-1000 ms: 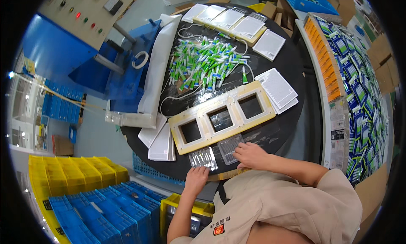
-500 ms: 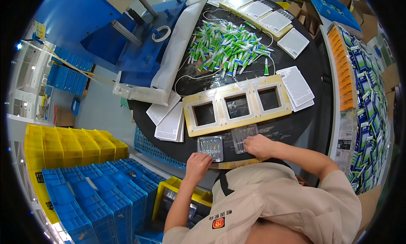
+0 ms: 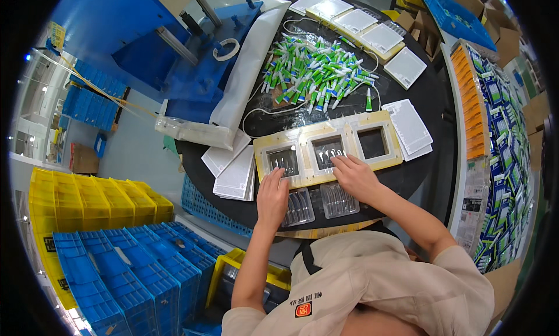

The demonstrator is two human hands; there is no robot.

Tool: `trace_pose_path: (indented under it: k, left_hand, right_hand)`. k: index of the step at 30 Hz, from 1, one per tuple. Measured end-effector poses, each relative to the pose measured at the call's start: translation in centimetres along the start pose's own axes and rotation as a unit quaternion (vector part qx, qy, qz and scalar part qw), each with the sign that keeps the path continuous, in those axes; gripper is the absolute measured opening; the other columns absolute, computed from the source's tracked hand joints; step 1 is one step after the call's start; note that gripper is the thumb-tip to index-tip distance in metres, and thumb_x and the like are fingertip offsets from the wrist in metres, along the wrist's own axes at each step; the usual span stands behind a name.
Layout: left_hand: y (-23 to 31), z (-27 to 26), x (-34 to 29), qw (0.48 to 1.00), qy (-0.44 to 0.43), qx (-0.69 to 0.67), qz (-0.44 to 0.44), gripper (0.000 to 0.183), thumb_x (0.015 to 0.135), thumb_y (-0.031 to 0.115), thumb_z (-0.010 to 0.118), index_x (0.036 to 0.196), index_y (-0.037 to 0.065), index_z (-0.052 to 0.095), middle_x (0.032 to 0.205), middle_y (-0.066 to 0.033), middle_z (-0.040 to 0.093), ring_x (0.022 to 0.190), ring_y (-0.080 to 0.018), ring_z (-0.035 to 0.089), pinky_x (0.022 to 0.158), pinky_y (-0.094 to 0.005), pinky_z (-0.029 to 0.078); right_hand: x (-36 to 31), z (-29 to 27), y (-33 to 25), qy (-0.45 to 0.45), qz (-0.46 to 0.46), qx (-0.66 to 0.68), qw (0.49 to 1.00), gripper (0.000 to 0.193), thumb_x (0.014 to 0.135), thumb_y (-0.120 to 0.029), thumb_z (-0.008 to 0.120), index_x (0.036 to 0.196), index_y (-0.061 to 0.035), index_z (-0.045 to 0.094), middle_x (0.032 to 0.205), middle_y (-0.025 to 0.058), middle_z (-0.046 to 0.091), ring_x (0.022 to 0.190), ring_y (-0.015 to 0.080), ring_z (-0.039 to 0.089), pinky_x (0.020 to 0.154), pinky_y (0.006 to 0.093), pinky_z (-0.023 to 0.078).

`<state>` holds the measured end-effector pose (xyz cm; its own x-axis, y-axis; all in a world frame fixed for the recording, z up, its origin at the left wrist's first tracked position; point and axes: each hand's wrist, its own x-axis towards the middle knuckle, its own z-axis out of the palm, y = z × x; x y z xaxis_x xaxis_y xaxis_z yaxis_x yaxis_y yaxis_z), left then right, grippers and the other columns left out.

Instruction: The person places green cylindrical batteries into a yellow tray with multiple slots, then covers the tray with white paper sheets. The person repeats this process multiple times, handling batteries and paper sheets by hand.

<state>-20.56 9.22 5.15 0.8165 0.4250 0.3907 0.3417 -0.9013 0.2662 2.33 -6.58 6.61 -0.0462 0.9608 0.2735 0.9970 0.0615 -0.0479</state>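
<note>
Moved since the earlier frame: both hands, from the near edge of the black tabletop (image 3: 402, 182) up to the yellow frame (image 3: 314, 178), where two windows, bare then, now show clear trays. Item: left tray (image 3: 285, 155), in the left window, just beyond the left hand (image 3: 272, 199), ridges pointing away from the person; fingers together, tips at its near side (grip hidden, cannot tell). Item: middle tray (image 3: 326, 144), in the middle window, ahead and left of the right hand (image 3: 355, 176), which is nearer to it; fingers bent, slightly parted, hold unclear. Frame: long axis left to right, right end tipped farther off; right window bare. Two further clear trays (image 3: 340, 200) at the tabletop's near edge; white cards (image 3: 236, 179) by its left edge; green-and-white tubes (image 3: 317, 74) heaped toward its far edge.
</note>
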Motion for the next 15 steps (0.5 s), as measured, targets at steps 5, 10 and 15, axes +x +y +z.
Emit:
trace_pose_path:
  k: [5,10,15]
  left_hand:
    - [-3.1,3.0,0.6,0.993,-0.120,-0.007,0.014,0.018,0.092,0.013,0.067,0.106,0.004,0.060,0.137,-0.0192,0.059,0.131,-0.0399,0.054,0.114,-0.0529,0.040]
    - [-3.5,3.2,1.3,0.989,-0.140,-0.032,0.029,0.028,0.093,0.026,0.069,0.109,0.005,0.059,0.141,-0.0187,0.054,0.133,-0.0373,0.051,0.116,-0.0533,0.037]
    - [-1.9,0.8,-0.9,0.996,-0.052,-0.066,-0.017,0.038,0.088,0.018,0.076,0.119,0.004,0.060,0.134,-0.0174,0.060,0.122,-0.0376,0.058,0.109,-0.0498,0.044]
  right_hand:
    - [0.7,4.9,2.1,-0.025,-0.005,0.020,0.999,0.022,0.090,-0.019,0.063,0.103,-0.0017,0.063,0.127,0.0178,0.064,0.122,0.0321,0.060,0.109,0.0441,0.045]
    - [-0.1,1.7,1.9,0.022,0.007,0.113,0.993,0.029,0.092,-0.029,0.068,0.105,-0.0031,0.063,0.130,0.0149,0.061,0.120,0.0308,0.058,0.106,0.0439,0.043]
    - [-3.6,0.7,-3.0,-0.200,-0.025,0.191,0.961,0.043,0.076,-0.040,0.081,0.100,-0.0080,0.065,0.096,0.0068,0.063,0.097,0.0262,0.062,0.082,0.0392,0.047]
